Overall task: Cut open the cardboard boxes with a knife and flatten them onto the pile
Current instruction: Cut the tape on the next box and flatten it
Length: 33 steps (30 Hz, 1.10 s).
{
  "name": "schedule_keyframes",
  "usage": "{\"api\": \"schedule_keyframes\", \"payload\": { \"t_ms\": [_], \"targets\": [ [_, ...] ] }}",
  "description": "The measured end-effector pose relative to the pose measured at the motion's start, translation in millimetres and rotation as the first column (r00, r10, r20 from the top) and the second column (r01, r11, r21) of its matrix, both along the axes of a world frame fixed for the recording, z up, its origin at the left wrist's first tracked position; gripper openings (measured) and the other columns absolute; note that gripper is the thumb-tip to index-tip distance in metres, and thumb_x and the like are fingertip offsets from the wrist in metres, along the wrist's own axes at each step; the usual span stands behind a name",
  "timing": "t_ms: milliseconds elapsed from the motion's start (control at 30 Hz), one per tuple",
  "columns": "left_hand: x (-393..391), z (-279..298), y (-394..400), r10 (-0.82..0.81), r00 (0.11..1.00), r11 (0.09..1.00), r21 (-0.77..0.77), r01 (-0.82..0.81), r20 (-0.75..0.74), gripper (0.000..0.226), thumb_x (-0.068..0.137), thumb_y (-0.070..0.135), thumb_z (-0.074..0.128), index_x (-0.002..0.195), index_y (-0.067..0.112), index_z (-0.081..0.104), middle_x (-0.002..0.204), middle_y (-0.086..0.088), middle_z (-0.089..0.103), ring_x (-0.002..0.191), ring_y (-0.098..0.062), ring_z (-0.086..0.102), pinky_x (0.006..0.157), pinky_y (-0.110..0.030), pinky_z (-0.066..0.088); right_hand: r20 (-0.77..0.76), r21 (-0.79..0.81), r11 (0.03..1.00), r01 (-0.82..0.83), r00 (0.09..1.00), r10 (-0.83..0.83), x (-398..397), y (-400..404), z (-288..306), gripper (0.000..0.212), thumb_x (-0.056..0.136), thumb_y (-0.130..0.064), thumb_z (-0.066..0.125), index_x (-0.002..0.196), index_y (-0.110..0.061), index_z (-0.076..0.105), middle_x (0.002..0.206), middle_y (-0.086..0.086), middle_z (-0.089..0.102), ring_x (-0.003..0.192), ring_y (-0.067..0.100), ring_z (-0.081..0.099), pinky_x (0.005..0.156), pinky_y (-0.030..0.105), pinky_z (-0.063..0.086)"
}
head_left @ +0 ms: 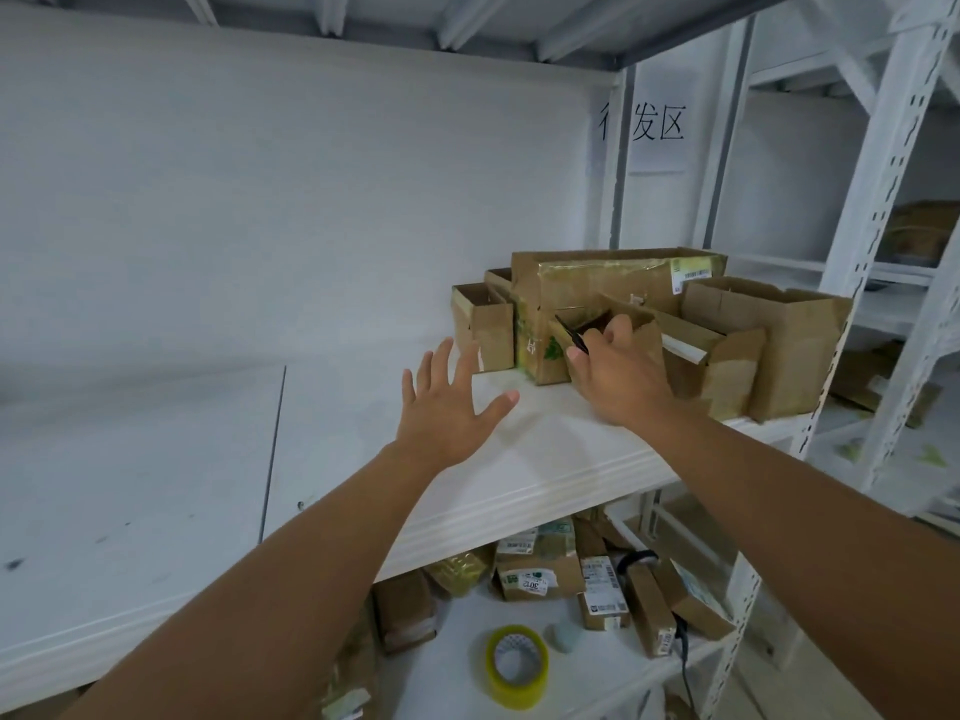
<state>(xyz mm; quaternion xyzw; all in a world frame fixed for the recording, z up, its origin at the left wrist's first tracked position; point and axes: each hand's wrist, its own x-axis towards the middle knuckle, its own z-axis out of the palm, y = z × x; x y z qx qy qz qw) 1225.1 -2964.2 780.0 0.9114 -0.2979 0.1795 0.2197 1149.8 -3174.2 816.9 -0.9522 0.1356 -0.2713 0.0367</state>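
Several opened cardboard boxes [618, 283] stand bunched at the right end of a white shelf [519, 459]. My right hand [613, 376] reaches among them and grips a small dark knife [571, 332], whose blade points up and left in front of a low open box [636, 324]. My left hand [447, 402] hovers above the shelf to the left of the boxes, fingers spread, holding nothing. A small upright open box [485, 324] stands just beyond its fingertips.
On the lower shelf lie several labelled parcels [540, 569], a roll of yellow tape [517, 665] and a black cable [680, 662]. White metal rack posts [883, 200] rise on the right. A paper sign [657, 127] hangs on the back wall.
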Motion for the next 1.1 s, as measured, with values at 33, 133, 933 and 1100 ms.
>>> {"api": "schedule_keyframes", "payload": {
  "t_ms": [33, 133, 933, 1100],
  "targets": [
    [0.0, -0.4, 3.4, 0.003, 1.000, 1.000, 0.000, -0.003, 0.003, 0.085, 0.090, 0.076, 0.031, 0.158, 0.031, 0.007, 0.167, -0.003, -0.003, 0.153, -0.027, -0.004, 0.122, -0.052, -0.003, 0.022, -0.010, 1.000, -0.017, 1.000, 0.017, -1.1, 4.8, -0.5, 0.033, 0.105, -0.041, 0.025, 0.102, -0.013, 0.044, 0.115, 0.007, 0.031, 0.076, 0.023, 0.048, 0.062, 0.033, 0.033],
    [0.8, -1.9, 15.7, 0.009, 1.000, 1.000, -0.003, -0.009, 0.010, 0.085, 0.090, 0.076, 0.032, 0.158, 0.030, 0.008, 0.167, -0.003, -0.003, 0.153, -0.027, -0.003, 0.121, -0.053, -0.002, 0.085, -0.012, 0.997, -0.070, 0.994, 0.071, -4.0, 22.7, -0.6, 0.028, 0.105, -0.041, 0.027, 0.093, -0.017, 0.038, 0.108, 0.002, 0.029, 0.069, 0.018, 0.043, 0.059, 0.032, 0.034],
    [40.7, -11.2, 283.7, 0.327, 0.880, 0.920, -0.096, -0.380, -0.344, 0.104, 0.085, 0.075, 0.052, 0.157, 0.022, -0.001, 0.150, -0.012, 0.046, 0.137, -0.035, 0.043, 0.116, -0.054, 0.026, 0.182, 0.092, 0.686, -0.722, 0.690, 0.701, 93.2, 272.2, -14.7, 0.034, 0.103, -0.039, 0.038, 0.104, -0.008, 0.051, 0.121, -0.003, 0.034, 0.091, 0.012, 0.050, 0.074, 0.024, 0.037],
    [49.0, -12.6, 327.3, 0.348, 0.851, 0.889, -0.151, -0.433, -0.394, 0.106, 0.086, 0.071, 0.056, 0.157, 0.019, -0.002, 0.153, -0.015, 0.040, 0.140, -0.034, 0.039, 0.115, -0.050, 0.029, 0.168, 0.079, 0.634, -0.769, 0.637, 0.752, 112.7, 313.2, -21.3, 0.037, 0.103, -0.041, 0.032, 0.119, -0.012, 0.049, 0.141, -0.007, 0.024, 0.101, 0.012, 0.052, 0.073, 0.029, 0.041]
  ]
}}
